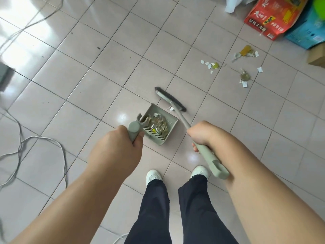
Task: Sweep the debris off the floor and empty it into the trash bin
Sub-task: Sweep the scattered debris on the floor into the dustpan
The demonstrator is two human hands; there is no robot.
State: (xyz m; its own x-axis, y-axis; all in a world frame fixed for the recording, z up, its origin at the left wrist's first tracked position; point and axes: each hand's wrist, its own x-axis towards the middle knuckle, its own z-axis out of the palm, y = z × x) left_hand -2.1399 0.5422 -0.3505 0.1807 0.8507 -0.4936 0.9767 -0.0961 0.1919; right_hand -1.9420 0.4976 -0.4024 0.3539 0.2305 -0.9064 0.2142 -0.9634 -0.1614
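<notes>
My left hand (pixel 121 143) grips the upright handle of a pale green dustpan (pixel 171 121) that rests on the tiled floor and holds a heap of paper scraps and wrappers (pixel 158 123). My right hand (pixel 202 134) grips the pale green broom handle (pixel 209 155). The broom's dark bristle head (pixel 170 99) touches the floor just beyond the pan's mouth, with one white scrap (pixel 170 108) beside it. More debris (pixel 245 51) lies scattered on the floor at the upper right, in three small clusters. No trash bin is in view.
A red carton (pixel 274 16) and a blue box (pixel 306 32) stand at the top right, with a brown box (pixel 317 57) beside them. Grey cables (pixel 42 140) loop over the floor on the left. My white shoes (pixel 153 175) stand just behind the dustpan.
</notes>
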